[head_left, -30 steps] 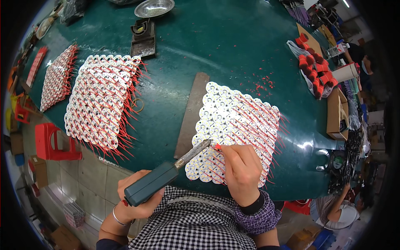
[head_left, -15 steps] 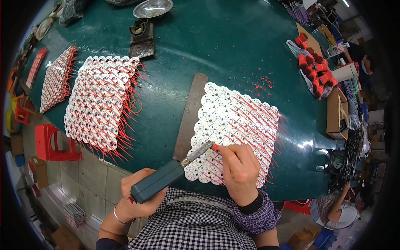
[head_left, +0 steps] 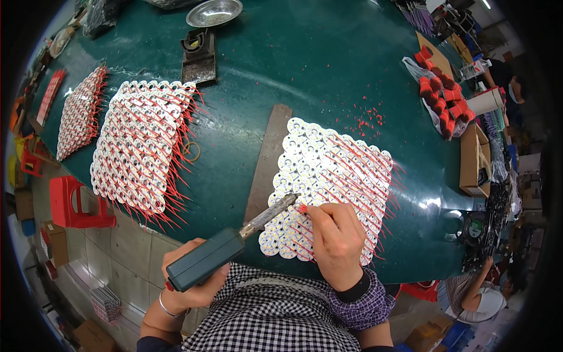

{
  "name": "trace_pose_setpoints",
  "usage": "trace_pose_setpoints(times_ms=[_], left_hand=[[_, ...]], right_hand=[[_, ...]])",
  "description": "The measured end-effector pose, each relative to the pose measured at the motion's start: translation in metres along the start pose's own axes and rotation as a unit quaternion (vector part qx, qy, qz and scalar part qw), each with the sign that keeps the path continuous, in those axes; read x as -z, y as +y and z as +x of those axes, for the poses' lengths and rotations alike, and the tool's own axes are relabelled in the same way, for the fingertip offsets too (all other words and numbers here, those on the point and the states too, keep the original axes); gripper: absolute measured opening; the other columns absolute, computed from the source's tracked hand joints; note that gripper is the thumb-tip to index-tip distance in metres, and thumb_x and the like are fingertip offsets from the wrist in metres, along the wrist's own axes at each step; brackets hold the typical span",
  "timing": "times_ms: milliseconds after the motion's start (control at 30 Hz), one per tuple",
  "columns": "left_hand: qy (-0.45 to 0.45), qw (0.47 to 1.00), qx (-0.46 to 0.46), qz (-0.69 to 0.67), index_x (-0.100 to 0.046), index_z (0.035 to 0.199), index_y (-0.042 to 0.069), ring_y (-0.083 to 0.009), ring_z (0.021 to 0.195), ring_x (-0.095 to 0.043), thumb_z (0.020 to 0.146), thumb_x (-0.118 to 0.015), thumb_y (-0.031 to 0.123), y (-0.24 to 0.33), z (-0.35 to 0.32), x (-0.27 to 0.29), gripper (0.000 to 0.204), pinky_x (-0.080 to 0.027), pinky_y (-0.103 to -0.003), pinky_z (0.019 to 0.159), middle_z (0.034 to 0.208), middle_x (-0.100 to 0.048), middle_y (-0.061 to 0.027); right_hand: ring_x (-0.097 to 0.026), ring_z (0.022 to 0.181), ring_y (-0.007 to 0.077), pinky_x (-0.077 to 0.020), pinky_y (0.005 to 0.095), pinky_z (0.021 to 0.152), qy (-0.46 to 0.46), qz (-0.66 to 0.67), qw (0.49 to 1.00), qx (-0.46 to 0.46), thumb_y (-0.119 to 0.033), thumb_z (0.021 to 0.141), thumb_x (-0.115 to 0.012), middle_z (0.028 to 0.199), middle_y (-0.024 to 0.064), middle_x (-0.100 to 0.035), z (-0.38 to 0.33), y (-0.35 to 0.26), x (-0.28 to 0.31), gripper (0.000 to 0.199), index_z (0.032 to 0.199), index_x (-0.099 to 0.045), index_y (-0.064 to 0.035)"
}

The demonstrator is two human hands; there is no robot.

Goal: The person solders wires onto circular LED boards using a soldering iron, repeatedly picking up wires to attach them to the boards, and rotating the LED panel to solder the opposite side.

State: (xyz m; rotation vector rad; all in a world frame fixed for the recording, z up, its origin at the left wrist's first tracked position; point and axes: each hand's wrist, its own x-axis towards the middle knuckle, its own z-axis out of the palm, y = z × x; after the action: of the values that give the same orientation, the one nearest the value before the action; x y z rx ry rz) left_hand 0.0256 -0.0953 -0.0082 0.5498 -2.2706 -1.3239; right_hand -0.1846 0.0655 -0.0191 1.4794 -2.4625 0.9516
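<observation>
My left hand (head_left: 202,291) is wrapped round the dark green body of a soldering gun (head_left: 206,260). Its long, crusted metal tip reaches over a panel of round white LED boards (head_left: 298,154), which lies in front of me. My right hand (head_left: 341,245) rests over that panel, thumb and forefinger pinching a small bunch of short red wires (head_left: 302,208). The wire ends stick out close to the gun's tip, with a small gap between them. Rows of red wires stand on the panel's right part and lower rows, while its upper left boards are bare.
A flat brown strip (head_left: 267,167) lies under the panel's left edge. Further left are wired panels (head_left: 138,146). At the back stand a metal bowl (head_left: 214,12) and a dark holder (head_left: 199,56). Red wire bundles (head_left: 443,97) fill a bag on the right, beside a cardboard box (head_left: 474,158).
The soldering gun has drawn back slightly to the left, its tip parting from the red wires. My right hand has barely moved and keeps its pinch.
</observation>
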Motion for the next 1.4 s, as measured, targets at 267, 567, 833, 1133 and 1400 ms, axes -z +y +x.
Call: trace_pose_setpoints(times_ms=[267, 567, 833, 1133, 1400], left_hand=[[0.005, 0.998, 0.056, -0.026, -0.071, 0.094, -0.005, -0.0237, 0.07, -0.07, 0.071, -0.077, 0.002, -0.009, -0.005, -0.001, 0.025, -0.055, -0.03, 0.063, 0.087, -0.07, -0.0152], [0.001, 1.0, 0.024, 0.001, -0.071, 0.096, -0.005, -0.0236, 0.07, -0.07, 0.071, -0.077, 0.0, -0.007, 0.009, -0.002, 0.025, -0.055, -0.03, 0.063, 0.088, -0.07, -0.0142], [-0.017, 0.999, 0.031, 0.011, -0.07, 0.091, -0.004, -0.0239, 0.07, -0.07, 0.073, -0.076, -0.001, 0.001, 0.02, -0.002, 0.02, -0.055, -0.03, 0.063, 0.087, -0.07, -0.0137], [-0.027, 0.997, 0.067, 0.001, -0.069, 0.087, -0.003, -0.0235, 0.068, -0.069, 0.072, -0.076, -0.002, 0.006, 0.023, -0.002, 0.016, -0.054, -0.03, 0.061, 0.083, -0.068, -0.0124], [-0.005, 1.0, 0.023, 0.007, -0.069, 0.083, -0.002, -0.0255, 0.066, -0.068, 0.07, -0.076, -0.002, 0.002, 0.019, -0.001, 0.015, -0.053, -0.031, 0.06, 0.08, -0.067, -0.012]], right_hand=[[-0.06, 0.074, 0.0249, -0.0471, 0.0356, 0.063, 0.023, 0.026, 0.999, 0.0, 0.009, 0.074, -0.07, 0.087, 0.0093, -0.063, 0.009, -0.009, 0.018, 0.024, 0.097, -0.07, 0.0001], [-0.062, 0.073, 0.0252, -0.0492, 0.0357, 0.063, 0.01, 0.024, 1.0, 0.002, 0.01, 0.076, -0.073, 0.083, 0.0094, -0.065, 0.022, 0.003, 0.001, 0.023, 0.097, -0.071, -0.0004], [-0.06, 0.075, 0.0238, -0.0486, 0.0359, 0.064, -0.008, 0.015, 1.0, 0.012, 0.005, 0.076, -0.071, 0.086, 0.0079, -0.061, 0.017, 0.009, -0.008, 0.026, 0.101, -0.07, -0.0019], [-0.058, 0.073, 0.0224, -0.048, 0.035, 0.062, -0.003, 0.003, 1.0, 0.014, 0.004, 0.076, -0.072, 0.083, 0.0072, -0.058, 0.018, 0.009, -0.009, 0.024, 0.099, -0.07, -0.0019], [-0.058, 0.073, 0.0219, -0.0478, 0.0348, 0.061, 0.0, -0.001, 1.0, 0.014, 0.003, 0.076, -0.072, 0.084, 0.007, -0.058, 0.018, 0.009, -0.008, 0.025, 0.101, -0.07, -0.002]])
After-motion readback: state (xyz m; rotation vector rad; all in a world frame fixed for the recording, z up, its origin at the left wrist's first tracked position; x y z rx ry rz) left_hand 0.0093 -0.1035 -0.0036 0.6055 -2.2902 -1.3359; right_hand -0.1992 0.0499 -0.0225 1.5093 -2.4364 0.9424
